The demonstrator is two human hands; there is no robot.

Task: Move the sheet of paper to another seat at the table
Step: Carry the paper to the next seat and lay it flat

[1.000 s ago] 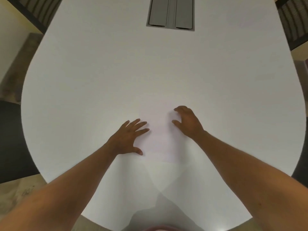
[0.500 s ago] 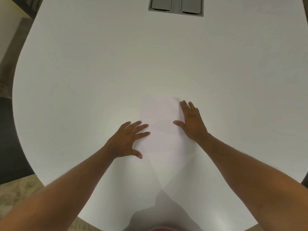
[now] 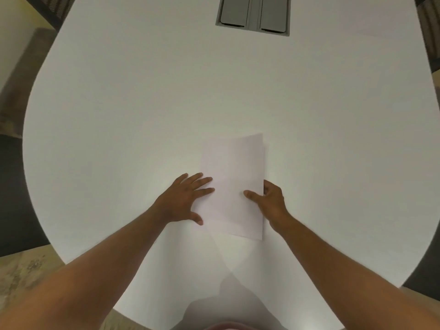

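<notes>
A white sheet of paper (image 3: 234, 182) lies on the white table (image 3: 142, 115) just in front of me. Its right edge is lifted off the tabletop. My right hand (image 3: 270, 198) pinches that right edge, thumb on top of the sheet and fingers curled under it. My left hand (image 3: 184, 198) lies flat, its straight fingers pressing on the sheet's left edge and its thumb by the sheet's near left corner.
A grey cable hatch (image 3: 252, 15) with two lids is set into the table at the far middle. Dark chairs show at the far left (image 3: 51, 3) and far right (image 3: 431, 32) corners. The table's rounded near edge curves round me.
My right hand has drawn back along the sheet's right side and now pinches that edge, which has risen off the table. My left hand has stayed in place.
</notes>
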